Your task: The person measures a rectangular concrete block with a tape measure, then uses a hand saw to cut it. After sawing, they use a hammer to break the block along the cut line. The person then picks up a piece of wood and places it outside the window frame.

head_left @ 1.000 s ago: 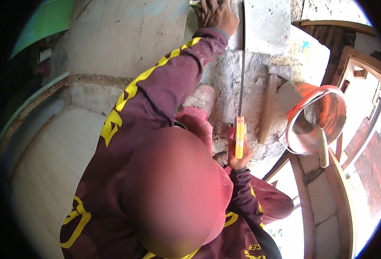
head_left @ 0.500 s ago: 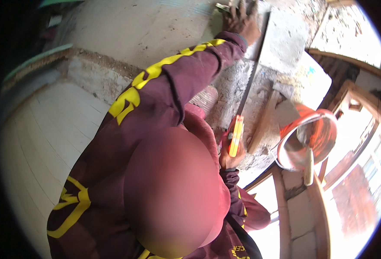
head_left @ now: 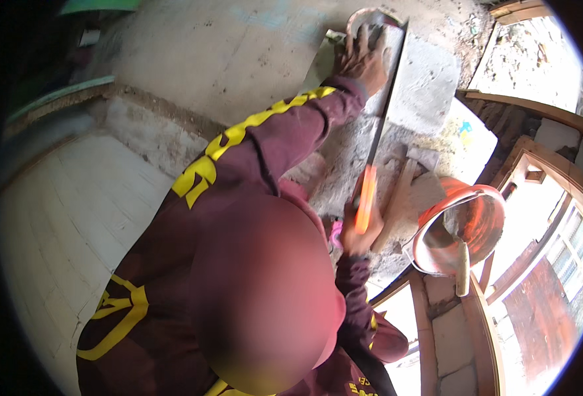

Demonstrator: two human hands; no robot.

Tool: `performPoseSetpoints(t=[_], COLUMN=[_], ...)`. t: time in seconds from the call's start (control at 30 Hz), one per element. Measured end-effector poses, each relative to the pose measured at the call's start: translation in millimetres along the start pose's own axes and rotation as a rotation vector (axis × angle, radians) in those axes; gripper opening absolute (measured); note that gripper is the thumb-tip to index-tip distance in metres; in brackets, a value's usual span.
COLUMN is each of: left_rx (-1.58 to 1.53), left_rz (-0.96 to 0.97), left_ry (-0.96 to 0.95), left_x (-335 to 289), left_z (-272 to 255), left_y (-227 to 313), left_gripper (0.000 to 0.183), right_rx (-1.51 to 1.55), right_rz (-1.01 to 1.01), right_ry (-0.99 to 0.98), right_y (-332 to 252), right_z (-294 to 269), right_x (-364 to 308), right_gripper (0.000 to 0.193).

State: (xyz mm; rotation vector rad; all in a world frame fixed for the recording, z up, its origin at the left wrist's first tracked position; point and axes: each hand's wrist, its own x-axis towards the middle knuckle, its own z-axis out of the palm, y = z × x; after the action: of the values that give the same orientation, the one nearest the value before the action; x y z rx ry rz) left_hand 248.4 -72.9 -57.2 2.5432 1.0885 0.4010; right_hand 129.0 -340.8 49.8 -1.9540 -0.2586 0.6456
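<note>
My left hand [head_left: 363, 66] lies with spread fingers on a pale grey block [head_left: 429, 79], left of a handsaw [head_left: 389, 99]. The saw's long dark blade runs along the block, which shows on both sides of it; how deep it sits in the block I cannot tell. My right hand [head_left: 356, 232] is closed round the saw's orange handle [head_left: 367, 195], nearer to me. Beside it, on the rough grey surface, lies a hammer-like tool with a wooden handle [head_left: 397, 201] and a metal head [head_left: 425, 156].
An orange bucket [head_left: 496, 221] stands tilted at the right, with a wooden-handled tool [head_left: 462, 269] leaning out of it. Beyond my left hand shows a round rim [head_left: 364, 13]. Wooden frames [head_left: 486, 330] and blockwork [head_left: 451, 336] border the right side.
My right hand has pushed the saw forward, away from me. My left hand stays on the block. The whole view has shifted slightly, and the round rim beyond the block now shows.
</note>
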Motion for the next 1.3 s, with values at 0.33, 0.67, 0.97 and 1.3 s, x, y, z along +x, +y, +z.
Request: performPoseSetpoints(t=[0.33,0.67,0.97,1.3], left_rx=[0.024,0.009,-0.020,0.123], left_rz=[-0.027,-0.020,0.023,0.134], left_ry=[-0.022,-0.033,-0.032,0.040], left_x=[0,7,6,9], left_z=[-10,-10,-12,-7], left_y=[8,7,5,-2], left_gripper=[0.051,0.051,0.051,0.050], right_rx=[-0.109,-0.078,-0.035,-0.096], right_rz=[-0.147,-0.005,-0.128,-0.029], right_ry=[-0.008,-0.045,-0.092,-0.087], right_y=[-28,-44,-85,-116], right_z=[-8,4,11,-30], right_x=[-24,39,114,-8], right_gripper=[0.060,0.041,0.053,0.076])
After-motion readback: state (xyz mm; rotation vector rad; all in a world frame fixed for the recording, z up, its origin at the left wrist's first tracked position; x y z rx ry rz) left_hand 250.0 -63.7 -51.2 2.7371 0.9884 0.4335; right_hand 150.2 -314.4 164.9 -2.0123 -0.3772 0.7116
